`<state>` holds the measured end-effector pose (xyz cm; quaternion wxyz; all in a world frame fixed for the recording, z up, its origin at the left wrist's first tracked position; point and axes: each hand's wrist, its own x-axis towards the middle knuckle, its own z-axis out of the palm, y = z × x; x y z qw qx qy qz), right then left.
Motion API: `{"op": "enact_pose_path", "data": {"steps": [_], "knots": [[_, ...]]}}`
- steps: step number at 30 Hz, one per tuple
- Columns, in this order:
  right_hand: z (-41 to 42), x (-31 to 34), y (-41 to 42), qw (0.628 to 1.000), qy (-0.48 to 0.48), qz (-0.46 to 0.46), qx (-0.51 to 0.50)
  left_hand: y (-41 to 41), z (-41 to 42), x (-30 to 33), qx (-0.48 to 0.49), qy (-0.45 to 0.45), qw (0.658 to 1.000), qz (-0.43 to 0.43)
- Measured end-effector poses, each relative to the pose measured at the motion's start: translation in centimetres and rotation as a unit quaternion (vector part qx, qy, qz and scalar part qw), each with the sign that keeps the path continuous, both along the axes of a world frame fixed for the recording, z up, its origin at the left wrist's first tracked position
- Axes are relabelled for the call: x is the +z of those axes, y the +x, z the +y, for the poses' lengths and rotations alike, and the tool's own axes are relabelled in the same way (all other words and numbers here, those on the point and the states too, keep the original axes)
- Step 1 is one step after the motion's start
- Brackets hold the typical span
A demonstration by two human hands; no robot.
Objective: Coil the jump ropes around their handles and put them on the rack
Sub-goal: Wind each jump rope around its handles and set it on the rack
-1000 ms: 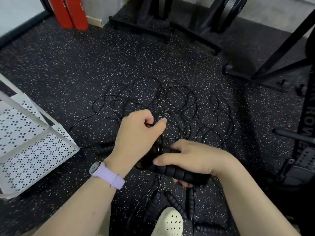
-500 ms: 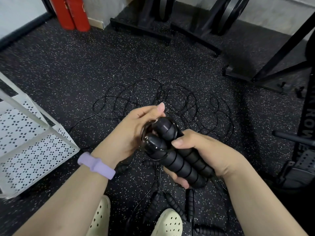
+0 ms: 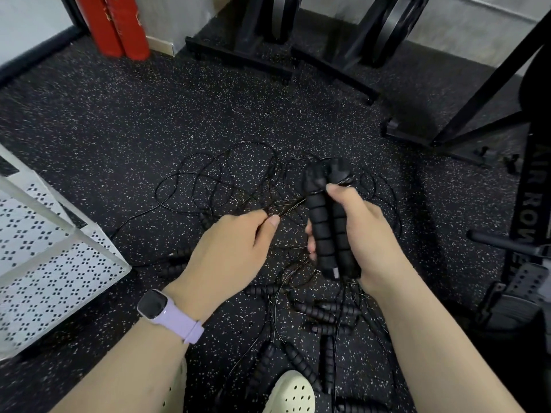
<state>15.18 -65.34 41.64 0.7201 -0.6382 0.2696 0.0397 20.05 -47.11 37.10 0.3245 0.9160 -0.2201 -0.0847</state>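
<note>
A: Where are we with this rope?

B: Our right hand (image 3: pixel 354 234) is clenched around the pair of handles (image 3: pixel 328 231), holding them side by side and upright above the tangle of ropes (image 3: pixel 238 186) on the floor (image 3: pixel 149 120). A second ago that pair lay nearly flat and low in the same hand; half a second ago it was tipped toward us with the end caps showing. Now it stands on end.

A: And the left?

B: Our left hand (image 3: pixel 229 248) has come off the handle tops and moved to the side away from the handles, toward the white rack (image 3: pixel 74 257). Its thumb and fingers pinch the thin cord (image 3: pixel 286 205), which runs taut from the pinch up toward the top of the handles.

A: So we've drawn out a length?

B: It looks that way. We judge one turn is finished or being set up, and the slack is pulled straight for the next wrap. How many turns already sit on the handles we cannot tell; a bit of cord shows near the top, by our right thumb.

A: The rest?

B: Plenty of cord lies loose on the floor beyond the handles, and several other handles (image 3: pixel 322 311) lie below them, near our shoes (image 3: pixel 293 394). Nothing of this rope is on the rack yet, so we're early in the job.
</note>
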Motion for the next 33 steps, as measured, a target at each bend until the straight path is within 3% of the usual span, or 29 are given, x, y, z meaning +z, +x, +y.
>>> {"op": "enact_pose_path", "data": {"steps": [3,7,12,18,22,27,30,33], "knots": [[-0.8,0.2,0.1,0.996,-0.045,0.004,-0.076,-0.1,0.2,0.4,0.015,0.048,0.999,-0.020],[-1.6,-0.4,-0.3,0.980,-0.179,0.017,-0.087,-0.2,0.2,1.2,-0.034,-0.015,0.996,-0.086],[-1.7,-1.0,-0.6,0.954,-0.295,0.047,0.032,0.3,0.5,1.4,-0.093,-0.069,0.975,-0.188],[-0.5,-1.1,-0.9,0.886,-0.382,0.122,0.231,0.9,1.2,1.4,-0.138,-0.010,0.967,-0.214],[0.9,-1.1,-1.1,0.846,-0.376,0.143,0.351,0.8,1.6,1.5,-0.144,0.001,0.980,-0.134],[1.3,-0.2,-1.5,0.801,-0.382,0.164,0.431,0.5,1.5,1.7,-0.132,-0.093,0.986,0.040],[1.4,0.4,-1.9,0.802,-0.341,0.175,0.457,0.5,1.3,2.1,-0.128,-0.145,0.974,0.121],[1.7,0.9,-2.0,0.815,-0.293,0.169,0.470,1.0,1.5,2.2,-0.127,-0.142,0.961,0.200]]}}
